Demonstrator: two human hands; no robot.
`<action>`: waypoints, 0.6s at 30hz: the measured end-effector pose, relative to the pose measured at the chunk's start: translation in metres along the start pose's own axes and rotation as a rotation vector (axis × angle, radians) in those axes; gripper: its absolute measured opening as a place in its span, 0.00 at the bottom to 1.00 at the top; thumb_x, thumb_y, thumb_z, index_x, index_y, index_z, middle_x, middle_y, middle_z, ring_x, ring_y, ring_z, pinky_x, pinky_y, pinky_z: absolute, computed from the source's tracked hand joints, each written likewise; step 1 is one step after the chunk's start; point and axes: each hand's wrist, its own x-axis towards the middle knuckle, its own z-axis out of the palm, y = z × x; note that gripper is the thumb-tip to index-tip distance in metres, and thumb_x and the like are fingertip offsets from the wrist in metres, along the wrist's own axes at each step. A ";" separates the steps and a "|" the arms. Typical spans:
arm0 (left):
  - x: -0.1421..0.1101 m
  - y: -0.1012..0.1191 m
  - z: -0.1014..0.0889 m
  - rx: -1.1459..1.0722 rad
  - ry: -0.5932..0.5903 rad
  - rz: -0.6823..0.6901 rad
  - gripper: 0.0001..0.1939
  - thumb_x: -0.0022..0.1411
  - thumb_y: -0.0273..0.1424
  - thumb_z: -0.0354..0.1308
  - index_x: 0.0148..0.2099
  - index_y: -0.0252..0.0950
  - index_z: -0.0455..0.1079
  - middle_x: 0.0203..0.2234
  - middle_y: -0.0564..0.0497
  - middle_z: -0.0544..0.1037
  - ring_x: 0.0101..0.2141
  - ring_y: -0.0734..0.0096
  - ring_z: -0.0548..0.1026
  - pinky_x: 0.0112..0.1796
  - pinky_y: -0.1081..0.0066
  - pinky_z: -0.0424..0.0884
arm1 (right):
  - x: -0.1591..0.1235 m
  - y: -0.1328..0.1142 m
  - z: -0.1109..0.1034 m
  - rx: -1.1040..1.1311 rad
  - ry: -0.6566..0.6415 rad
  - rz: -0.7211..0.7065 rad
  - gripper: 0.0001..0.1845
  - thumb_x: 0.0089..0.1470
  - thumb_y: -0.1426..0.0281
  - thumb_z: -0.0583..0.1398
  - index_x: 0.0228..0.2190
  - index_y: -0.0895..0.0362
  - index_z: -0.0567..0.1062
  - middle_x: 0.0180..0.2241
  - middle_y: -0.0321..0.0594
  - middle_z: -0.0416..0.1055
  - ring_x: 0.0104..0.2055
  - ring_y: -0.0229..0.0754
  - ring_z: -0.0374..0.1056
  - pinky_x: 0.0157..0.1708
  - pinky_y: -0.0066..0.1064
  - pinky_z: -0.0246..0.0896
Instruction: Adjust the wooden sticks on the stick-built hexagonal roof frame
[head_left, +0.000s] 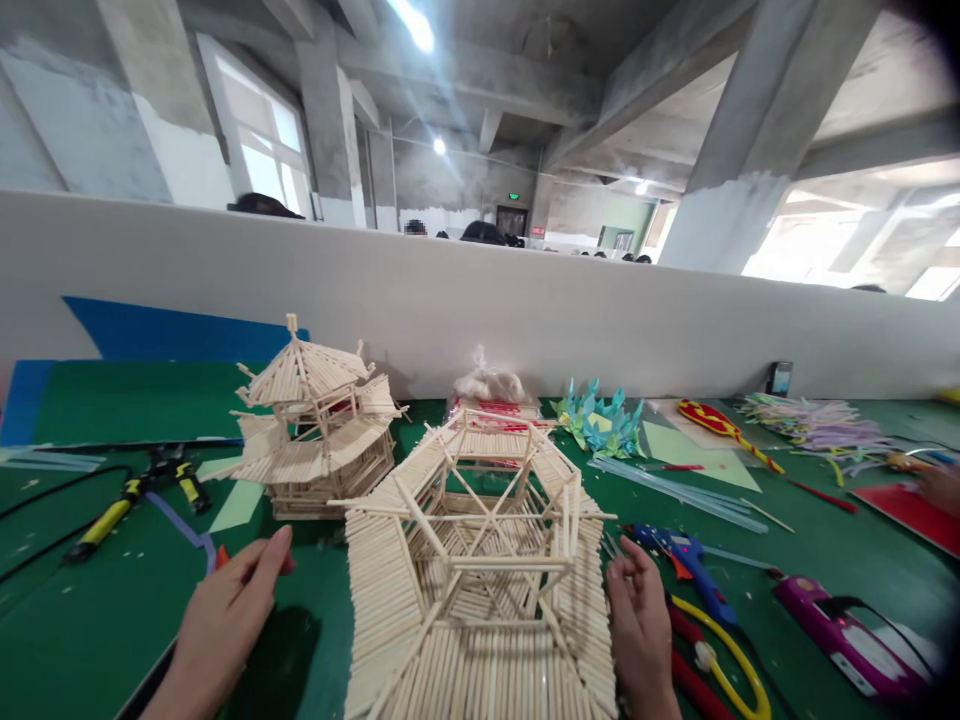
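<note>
A pavilion model of pale wooden sticks, with a sloping stick roof and an open frame on top, stands in front of me. My left hand is apart from it on the left, thumb laid against curled fingers and nothing visible in them. At the model's right edge, my right hand has its fingers curled close to the roof; thin grey tips show beyond the fingertips, and what it holds is unclear. A finished-looking stick pagoda stands behind to the left. Close to my right hand lies a blue glue gun.
Yellow-handled pliers lie left, a red-and-yellow-handled tool and purple device right. Behind are a blue-green paper ornament, clear glue sticks and a white partition. Another person's hand shows at far right.
</note>
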 end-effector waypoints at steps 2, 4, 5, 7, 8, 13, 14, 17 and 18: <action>-0.006 0.009 0.016 -0.233 -0.002 -0.209 0.17 0.63 0.42 0.49 0.33 0.32 0.68 0.28 0.52 0.73 0.31 0.70 0.71 0.33 0.67 0.68 | 0.003 -0.008 -0.003 -0.006 0.034 -0.016 0.26 0.50 0.54 0.55 0.46 0.58 0.62 0.30 0.37 0.62 0.31 0.40 0.62 0.31 0.30 0.59; -0.010 0.019 0.030 -0.465 -0.029 -0.371 0.16 0.65 0.40 0.46 0.39 0.32 0.68 0.34 0.49 0.74 0.34 0.70 0.73 0.35 0.66 0.69 | 0.008 -0.016 -0.009 -0.013 0.073 -0.039 0.27 0.50 0.54 0.55 0.46 0.58 0.61 0.30 0.37 0.61 0.31 0.40 0.61 0.30 0.30 0.58; -0.012 0.025 0.035 -0.562 -0.044 -0.442 0.17 0.66 0.40 0.45 0.41 0.32 0.67 0.35 0.49 0.74 0.34 0.70 0.73 0.34 0.66 0.70 | 0.011 -0.019 -0.013 -0.021 0.090 -0.048 0.27 0.50 0.54 0.54 0.47 0.58 0.61 0.30 0.36 0.61 0.30 0.39 0.61 0.29 0.29 0.58; -0.016 0.035 0.043 -0.713 -0.070 -0.560 0.17 0.66 0.40 0.45 0.42 0.32 0.67 0.36 0.48 0.74 0.33 0.70 0.73 0.34 0.66 0.70 | 0.019 -0.023 -0.022 -0.051 0.116 -0.061 0.27 0.51 0.55 0.54 0.48 0.58 0.61 0.28 0.35 0.60 0.27 0.38 0.59 0.25 0.28 0.55; -0.018 0.040 0.045 -0.769 -0.080 -0.607 0.17 0.66 0.40 0.45 0.43 0.32 0.67 0.36 0.48 0.73 0.33 0.70 0.73 0.34 0.65 0.71 | 0.023 -0.024 -0.027 -0.075 0.125 -0.066 0.27 0.51 0.55 0.54 0.49 0.59 0.62 0.26 0.33 0.59 0.25 0.37 0.58 0.23 0.27 0.54; -0.029 0.055 0.048 -0.882 -0.071 -0.753 0.16 0.66 0.39 0.45 0.43 0.33 0.67 0.37 0.49 0.73 0.33 0.71 0.73 0.35 0.65 0.70 | 0.046 -0.019 -0.055 -0.256 0.202 -0.099 0.22 0.53 0.57 0.52 0.45 0.58 0.68 0.25 0.34 0.61 0.25 0.38 0.57 0.24 0.28 0.52; -0.029 0.055 0.048 -0.876 -0.057 -0.768 0.16 0.66 0.39 0.45 0.42 0.33 0.67 0.36 0.49 0.73 0.33 0.71 0.73 0.34 0.66 0.70 | 0.050 -0.017 -0.061 -0.300 0.222 -0.103 0.22 0.54 0.57 0.51 0.44 0.58 0.69 0.26 0.36 0.63 0.26 0.39 0.58 0.25 0.29 0.53; -0.028 0.048 0.045 -0.832 -0.020 -0.787 0.16 0.66 0.39 0.45 0.39 0.32 0.67 0.32 0.51 0.72 0.30 0.73 0.71 0.30 0.70 0.68 | 0.062 -0.012 -0.079 -0.432 0.237 -0.106 0.21 0.55 0.58 0.48 0.42 0.58 0.69 0.30 0.40 0.66 0.29 0.42 0.61 0.27 0.31 0.55; -0.028 0.044 0.044 -0.812 -0.009 -0.781 0.15 0.66 0.38 0.45 0.37 0.33 0.67 0.30 0.51 0.72 0.28 0.74 0.70 0.28 0.71 0.67 | 0.066 -0.011 -0.084 -0.471 0.223 -0.111 0.21 0.54 0.58 0.49 0.42 0.58 0.70 0.31 0.41 0.66 0.30 0.43 0.62 0.27 0.32 0.56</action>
